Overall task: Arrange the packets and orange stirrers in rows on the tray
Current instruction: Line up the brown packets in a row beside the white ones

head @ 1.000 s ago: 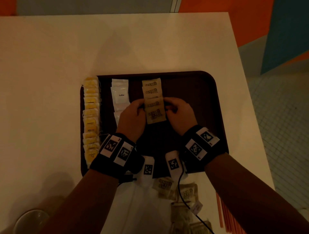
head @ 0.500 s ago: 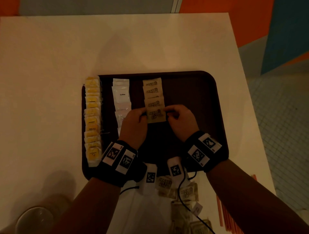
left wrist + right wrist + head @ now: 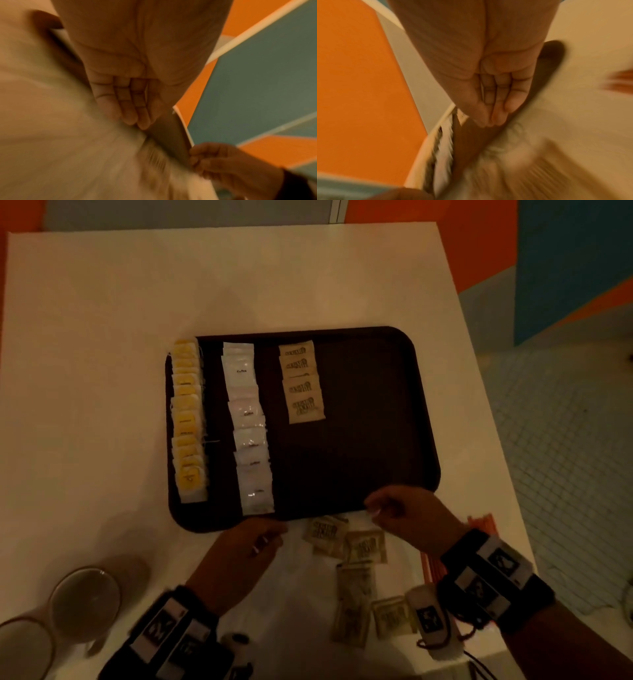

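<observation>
A dark brown tray (image 3: 359, 422) lies on the white table. On it run a row of yellow packets (image 3: 186, 419) at the left edge, a row of white packets (image 3: 248, 426) beside it, and a short row of brown packets (image 3: 301, 381). Several loose brown packets (image 3: 363, 546) lie on the table in front of the tray. Orange stirrers (image 3: 483, 523) lie at the right, partly hidden by my right wrist. My left hand (image 3: 270, 537) hovers at the tray's near edge, fingers relaxed and empty (image 3: 135, 119). My right hand (image 3: 378, 508) is over the near right rim, also empty (image 3: 493, 115).
Two round cups (image 3: 84, 601) stand at the lower left of the table. The table's right edge (image 3: 493, 440) drops to a tiled floor. The right half of the tray holds nothing. Both wrist views are blurred by motion.
Both hands have let go of the fourth brown packet in the row and drawn back toward me, to the tray's near edge above the loose brown packets.
</observation>
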Demonstrator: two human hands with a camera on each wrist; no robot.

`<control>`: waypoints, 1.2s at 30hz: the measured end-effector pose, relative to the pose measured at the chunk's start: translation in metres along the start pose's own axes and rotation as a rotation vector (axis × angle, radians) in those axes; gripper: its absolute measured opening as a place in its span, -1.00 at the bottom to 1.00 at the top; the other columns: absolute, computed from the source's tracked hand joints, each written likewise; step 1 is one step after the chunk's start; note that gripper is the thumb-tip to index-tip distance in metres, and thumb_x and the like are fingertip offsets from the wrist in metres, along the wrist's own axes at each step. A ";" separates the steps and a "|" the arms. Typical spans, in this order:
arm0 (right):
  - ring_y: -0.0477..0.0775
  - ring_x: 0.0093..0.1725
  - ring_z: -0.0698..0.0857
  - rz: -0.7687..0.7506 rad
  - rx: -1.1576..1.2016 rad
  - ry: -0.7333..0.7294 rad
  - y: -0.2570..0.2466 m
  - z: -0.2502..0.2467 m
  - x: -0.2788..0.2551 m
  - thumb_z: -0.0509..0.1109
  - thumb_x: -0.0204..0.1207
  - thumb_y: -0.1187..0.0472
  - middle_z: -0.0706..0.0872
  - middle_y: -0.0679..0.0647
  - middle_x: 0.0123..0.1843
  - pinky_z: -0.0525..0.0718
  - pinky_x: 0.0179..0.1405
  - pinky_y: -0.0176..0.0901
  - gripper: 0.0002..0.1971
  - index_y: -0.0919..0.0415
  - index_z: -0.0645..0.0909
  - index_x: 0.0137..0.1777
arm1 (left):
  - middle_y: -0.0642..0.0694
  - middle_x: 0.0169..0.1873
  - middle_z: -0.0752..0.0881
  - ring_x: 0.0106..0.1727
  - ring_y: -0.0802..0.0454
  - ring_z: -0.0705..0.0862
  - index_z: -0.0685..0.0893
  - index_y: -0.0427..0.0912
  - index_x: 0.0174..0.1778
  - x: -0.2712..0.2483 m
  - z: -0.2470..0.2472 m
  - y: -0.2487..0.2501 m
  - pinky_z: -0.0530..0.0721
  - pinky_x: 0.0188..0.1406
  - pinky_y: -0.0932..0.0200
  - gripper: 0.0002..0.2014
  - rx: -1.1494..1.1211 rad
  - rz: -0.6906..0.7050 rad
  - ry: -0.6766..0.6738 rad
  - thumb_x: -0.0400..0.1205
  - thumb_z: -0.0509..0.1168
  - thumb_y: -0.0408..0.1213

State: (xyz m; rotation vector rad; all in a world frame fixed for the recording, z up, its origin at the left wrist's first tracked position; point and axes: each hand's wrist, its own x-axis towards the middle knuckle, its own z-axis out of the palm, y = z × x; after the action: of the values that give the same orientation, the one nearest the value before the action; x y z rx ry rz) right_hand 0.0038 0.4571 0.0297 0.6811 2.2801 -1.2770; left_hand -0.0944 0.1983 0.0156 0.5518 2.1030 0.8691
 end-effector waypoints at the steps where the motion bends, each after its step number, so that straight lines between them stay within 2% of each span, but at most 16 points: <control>1: -0.40 -0.21 0.63 -0.004 -0.035 -0.001 0.008 0.008 -0.011 0.44 0.42 0.35 0.72 -0.01 -0.05 0.51 -0.19 -0.66 -0.77 0.09 0.66 0.03 | 0.14 -0.02 0.62 0.00 0.40 0.55 0.60 0.13 0.08 -0.009 0.009 -0.006 0.44 -0.11 0.65 -0.84 0.019 -0.014 -0.030 0.62 0.23 -0.17; 3: -0.23 0.01 0.62 -0.028 -0.120 0.025 0.022 0.025 -0.026 0.44 0.43 0.30 0.68 0.06 0.14 0.49 -0.03 -0.58 -0.69 0.14 0.64 0.18 | 0.16 0.05 0.59 -0.02 0.45 0.52 0.63 0.02 0.16 -0.019 0.024 -0.010 0.39 -0.01 0.66 -0.60 0.101 0.029 -0.026 0.54 0.08 0.09; 4: -0.07 0.16 0.58 -0.039 -0.183 0.028 0.027 0.032 -0.030 0.44 0.44 0.25 0.62 0.07 0.24 0.47 0.10 -0.48 -0.62 0.14 0.58 0.27 | 0.12 0.09 0.60 0.02 0.43 0.49 0.64 -0.04 0.20 -0.020 0.031 -0.009 0.37 0.13 0.58 -0.48 0.150 0.068 -0.008 0.49 0.01 0.13; 6: 0.08 0.35 0.42 -0.042 -0.308 0.016 0.032 0.044 -0.034 0.43 0.45 0.16 0.49 0.07 0.38 0.35 0.31 -0.27 -0.48 0.10 0.43 0.42 | -0.06 0.12 0.69 0.12 0.23 0.50 0.66 -0.13 0.21 -0.016 0.043 -0.005 0.41 0.25 0.23 -0.54 0.280 0.211 0.057 0.51 0.08 -0.03; 8: 0.13 0.38 0.35 -0.026 -0.388 0.039 0.030 0.052 -0.033 0.43 0.45 0.13 0.42 0.07 0.43 0.31 0.39 -0.15 -0.40 0.09 0.35 0.48 | -0.15 0.09 0.74 0.12 -0.02 0.65 0.68 -0.18 0.18 -0.007 0.053 0.007 0.44 0.19 0.05 -0.67 0.371 0.315 0.133 0.49 0.30 -0.30; 9: 0.13 0.37 0.35 -0.027 -0.423 0.065 0.029 0.055 -0.032 0.43 0.43 0.13 0.41 0.07 0.43 0.32 0.37 -0.11 -0.39 0.08 0.34 0.48 | -0.16 0.09 0.75 0.09 -0.11 0.70 0.69 -0.19 0.16 -0.002 0.058 0.012 0.49 0.17 0.04 -0.64 0.402 0.339 0.147 0.43 0.39 -0.41; 11: 0.14 0.31 0.37 -0.044 -0.463 0.091 0.029 0.060 -0.029 0.42 0.41 0.18 0.43 0.06 0.38 0.37 0.29 -0.10 -0.42 0.06 0.38 0.44 | -0.16 0.12 0.74 0.10 -0.15 0.72 0.68 -0.18 0.16 0.004 0.065 0.022 0.59 0.16 0.02 -0.56 0.495 0.378 0.140 0.35 0.50 -0.44; 14: 0.19 0.23 0.41 -0.047 -0.453 0.083 0.025 0.063 -0.025 0.41 0.38 0.23 0.47 0.10 0.26 0.44 0.20 0.00 -0.54 0.09 0.48 0.30 | -0.12 0.42 0.50 0.42 -0.12 0.46 0.45 -0.13 0.42 0.005 0.078 0.026 0.40 0.42 -0.01 -0.56 0.571 0.272 0.082 0.60 0.27 -0.27; 15: 0.20 0.20 0.42 -0.041 -0.436 0.076 0.024 0.063 -0.024 0.41 0.38 0.23 0.48 0.11 0.21 0.46 0.18 0.00 -0.60 0.10 0.52 0.24 | -0.10 0.45 0.45 0.45 -0.11 0.40 0.41 -0.12 0.45 0.004 0.081 0.024 0.36 0.44 0.01 -0.57 0.571 0.239 0.087 0.64 0.20 -0.23; 18: 0.17 0.12 0.50 -0.039 -0.326 0.027 0.021 0.060 -0.023 0.39 0.42 0.29 0.46 0.11 0.06 0.51 0.13 -0.07 -0.73 0.23 0.57 0.12 | -0.17 0.34 0.53 0.36 -0.16 0.47 0.53 -0.16 0.34 -0.001 0.088 0.020 0.43 0.35 0.01 -0.64 0.557 0.232 0.113 0.61 0.23 -0.27; 20: 0.17 0.11 0.56 -0.057 -0.265 0.040 0.020 0.054 -0.026 0.38 0.43 0.32 0.54 0.16 0.06 0.43 0.02 -0.26 -0.74 0.27 0.59 0.13 | -0.24 0.26 0.57 0.31 -0.26 0.51 0.65 -0.21 0.19 -0.002 0.088 0.019 0.50 0.29 -0.06 -0.71 0.539 0.237 0.136 0.55 0.32 -0.30; 23: 0.04 0.08 0.58 -0.050 -0.158 0.093 0.022 0.041 -0.033 0.39 0.45 0.29 0.63 0.07 0.07 0.38 -0.02 -0.36 -0.72 0.23 0.61 0.17 | -0.24 0.32 0.55 0.37 -0.27 0.45 0.64 -0.22 0.17 0.001 0.090 0.018 0.43 0.35 -0.07 -0.71 0.465 0.194 0.159 0.53 0.34 -0.33; 26: 0.04 -0.03 0.66 0.004 0.027 0.168 0.028 0.032 -0.038 0.49 0.36 0.30 0.68 0.04 -0.05 0.57 -0.13 -0.25 -0.79 0.06 0.61 -0.06 | -0.12 0.19 0.58 0.23 -0.13 0.49 0.51 -0.11 0.21 0.004 0.092 0.017 0.45 0.20 0.06 -0.67 0.334 0.107 0.174 0.53 0.31 -0.32; 28: 0.08 -0.05 0.69 0.018 0.108 0.204 0.031 0.028 -0.040 0.51 0.32 0.34 0.70 0.07 -0.09 0.68 -0.11 -0.11 -0.76 -0.02 0.56 -0.22 | -0.09 0.11 0.57 0.16 -0.09 0.49 0.49 -0.07 0.18 0.003 0.091 0.021 0.48 0.12 0.09 -0.69 0.229 0.013 0.152 0.53 0.30 -0.35; 33: 0.14 -0.04 0.70 0.017 0.286 0.210 0.027 0.022 -0.047 0.53 0.30 0.39 0.71 0.15 -0.10 0.72 -0.06 -0.10 -0.80 0.18 0.63 -0.13 | 0.03 -0.10 0.64 -0.10 0.09 0.62 0.58 -0.06 -0.04 -0.013 0.069 0.016 0.54 -0.22 0.38 -0.82 -0.146 -0.034 0.213 0.52 0.34 -0.41; 36: 0.15 -0.08 0.71 -0.010 0.373 0.219 0.018 0.018 -0.053 0.56 0.27 0.38 0.72 0.14 -0.17 0.73 0.00 0.05 -0.79 0.09 0.62 -0.27 | -0.04 -0.19 0.76 -0.12 0.03 0.72 0.63 -0.10 -0.09 -0.026 0.047 0.020 0.73 -0.23 0.34 -0.74 -0.521 -0.080 0.191 0.50 0.32 -0.58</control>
State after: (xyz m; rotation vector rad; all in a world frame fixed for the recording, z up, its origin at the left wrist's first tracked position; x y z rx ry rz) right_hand 0.0585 0.4384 0.0406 0.9802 2.2305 -1.7310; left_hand -0.0393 0.2143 0.0213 0.1120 1.9340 1.4045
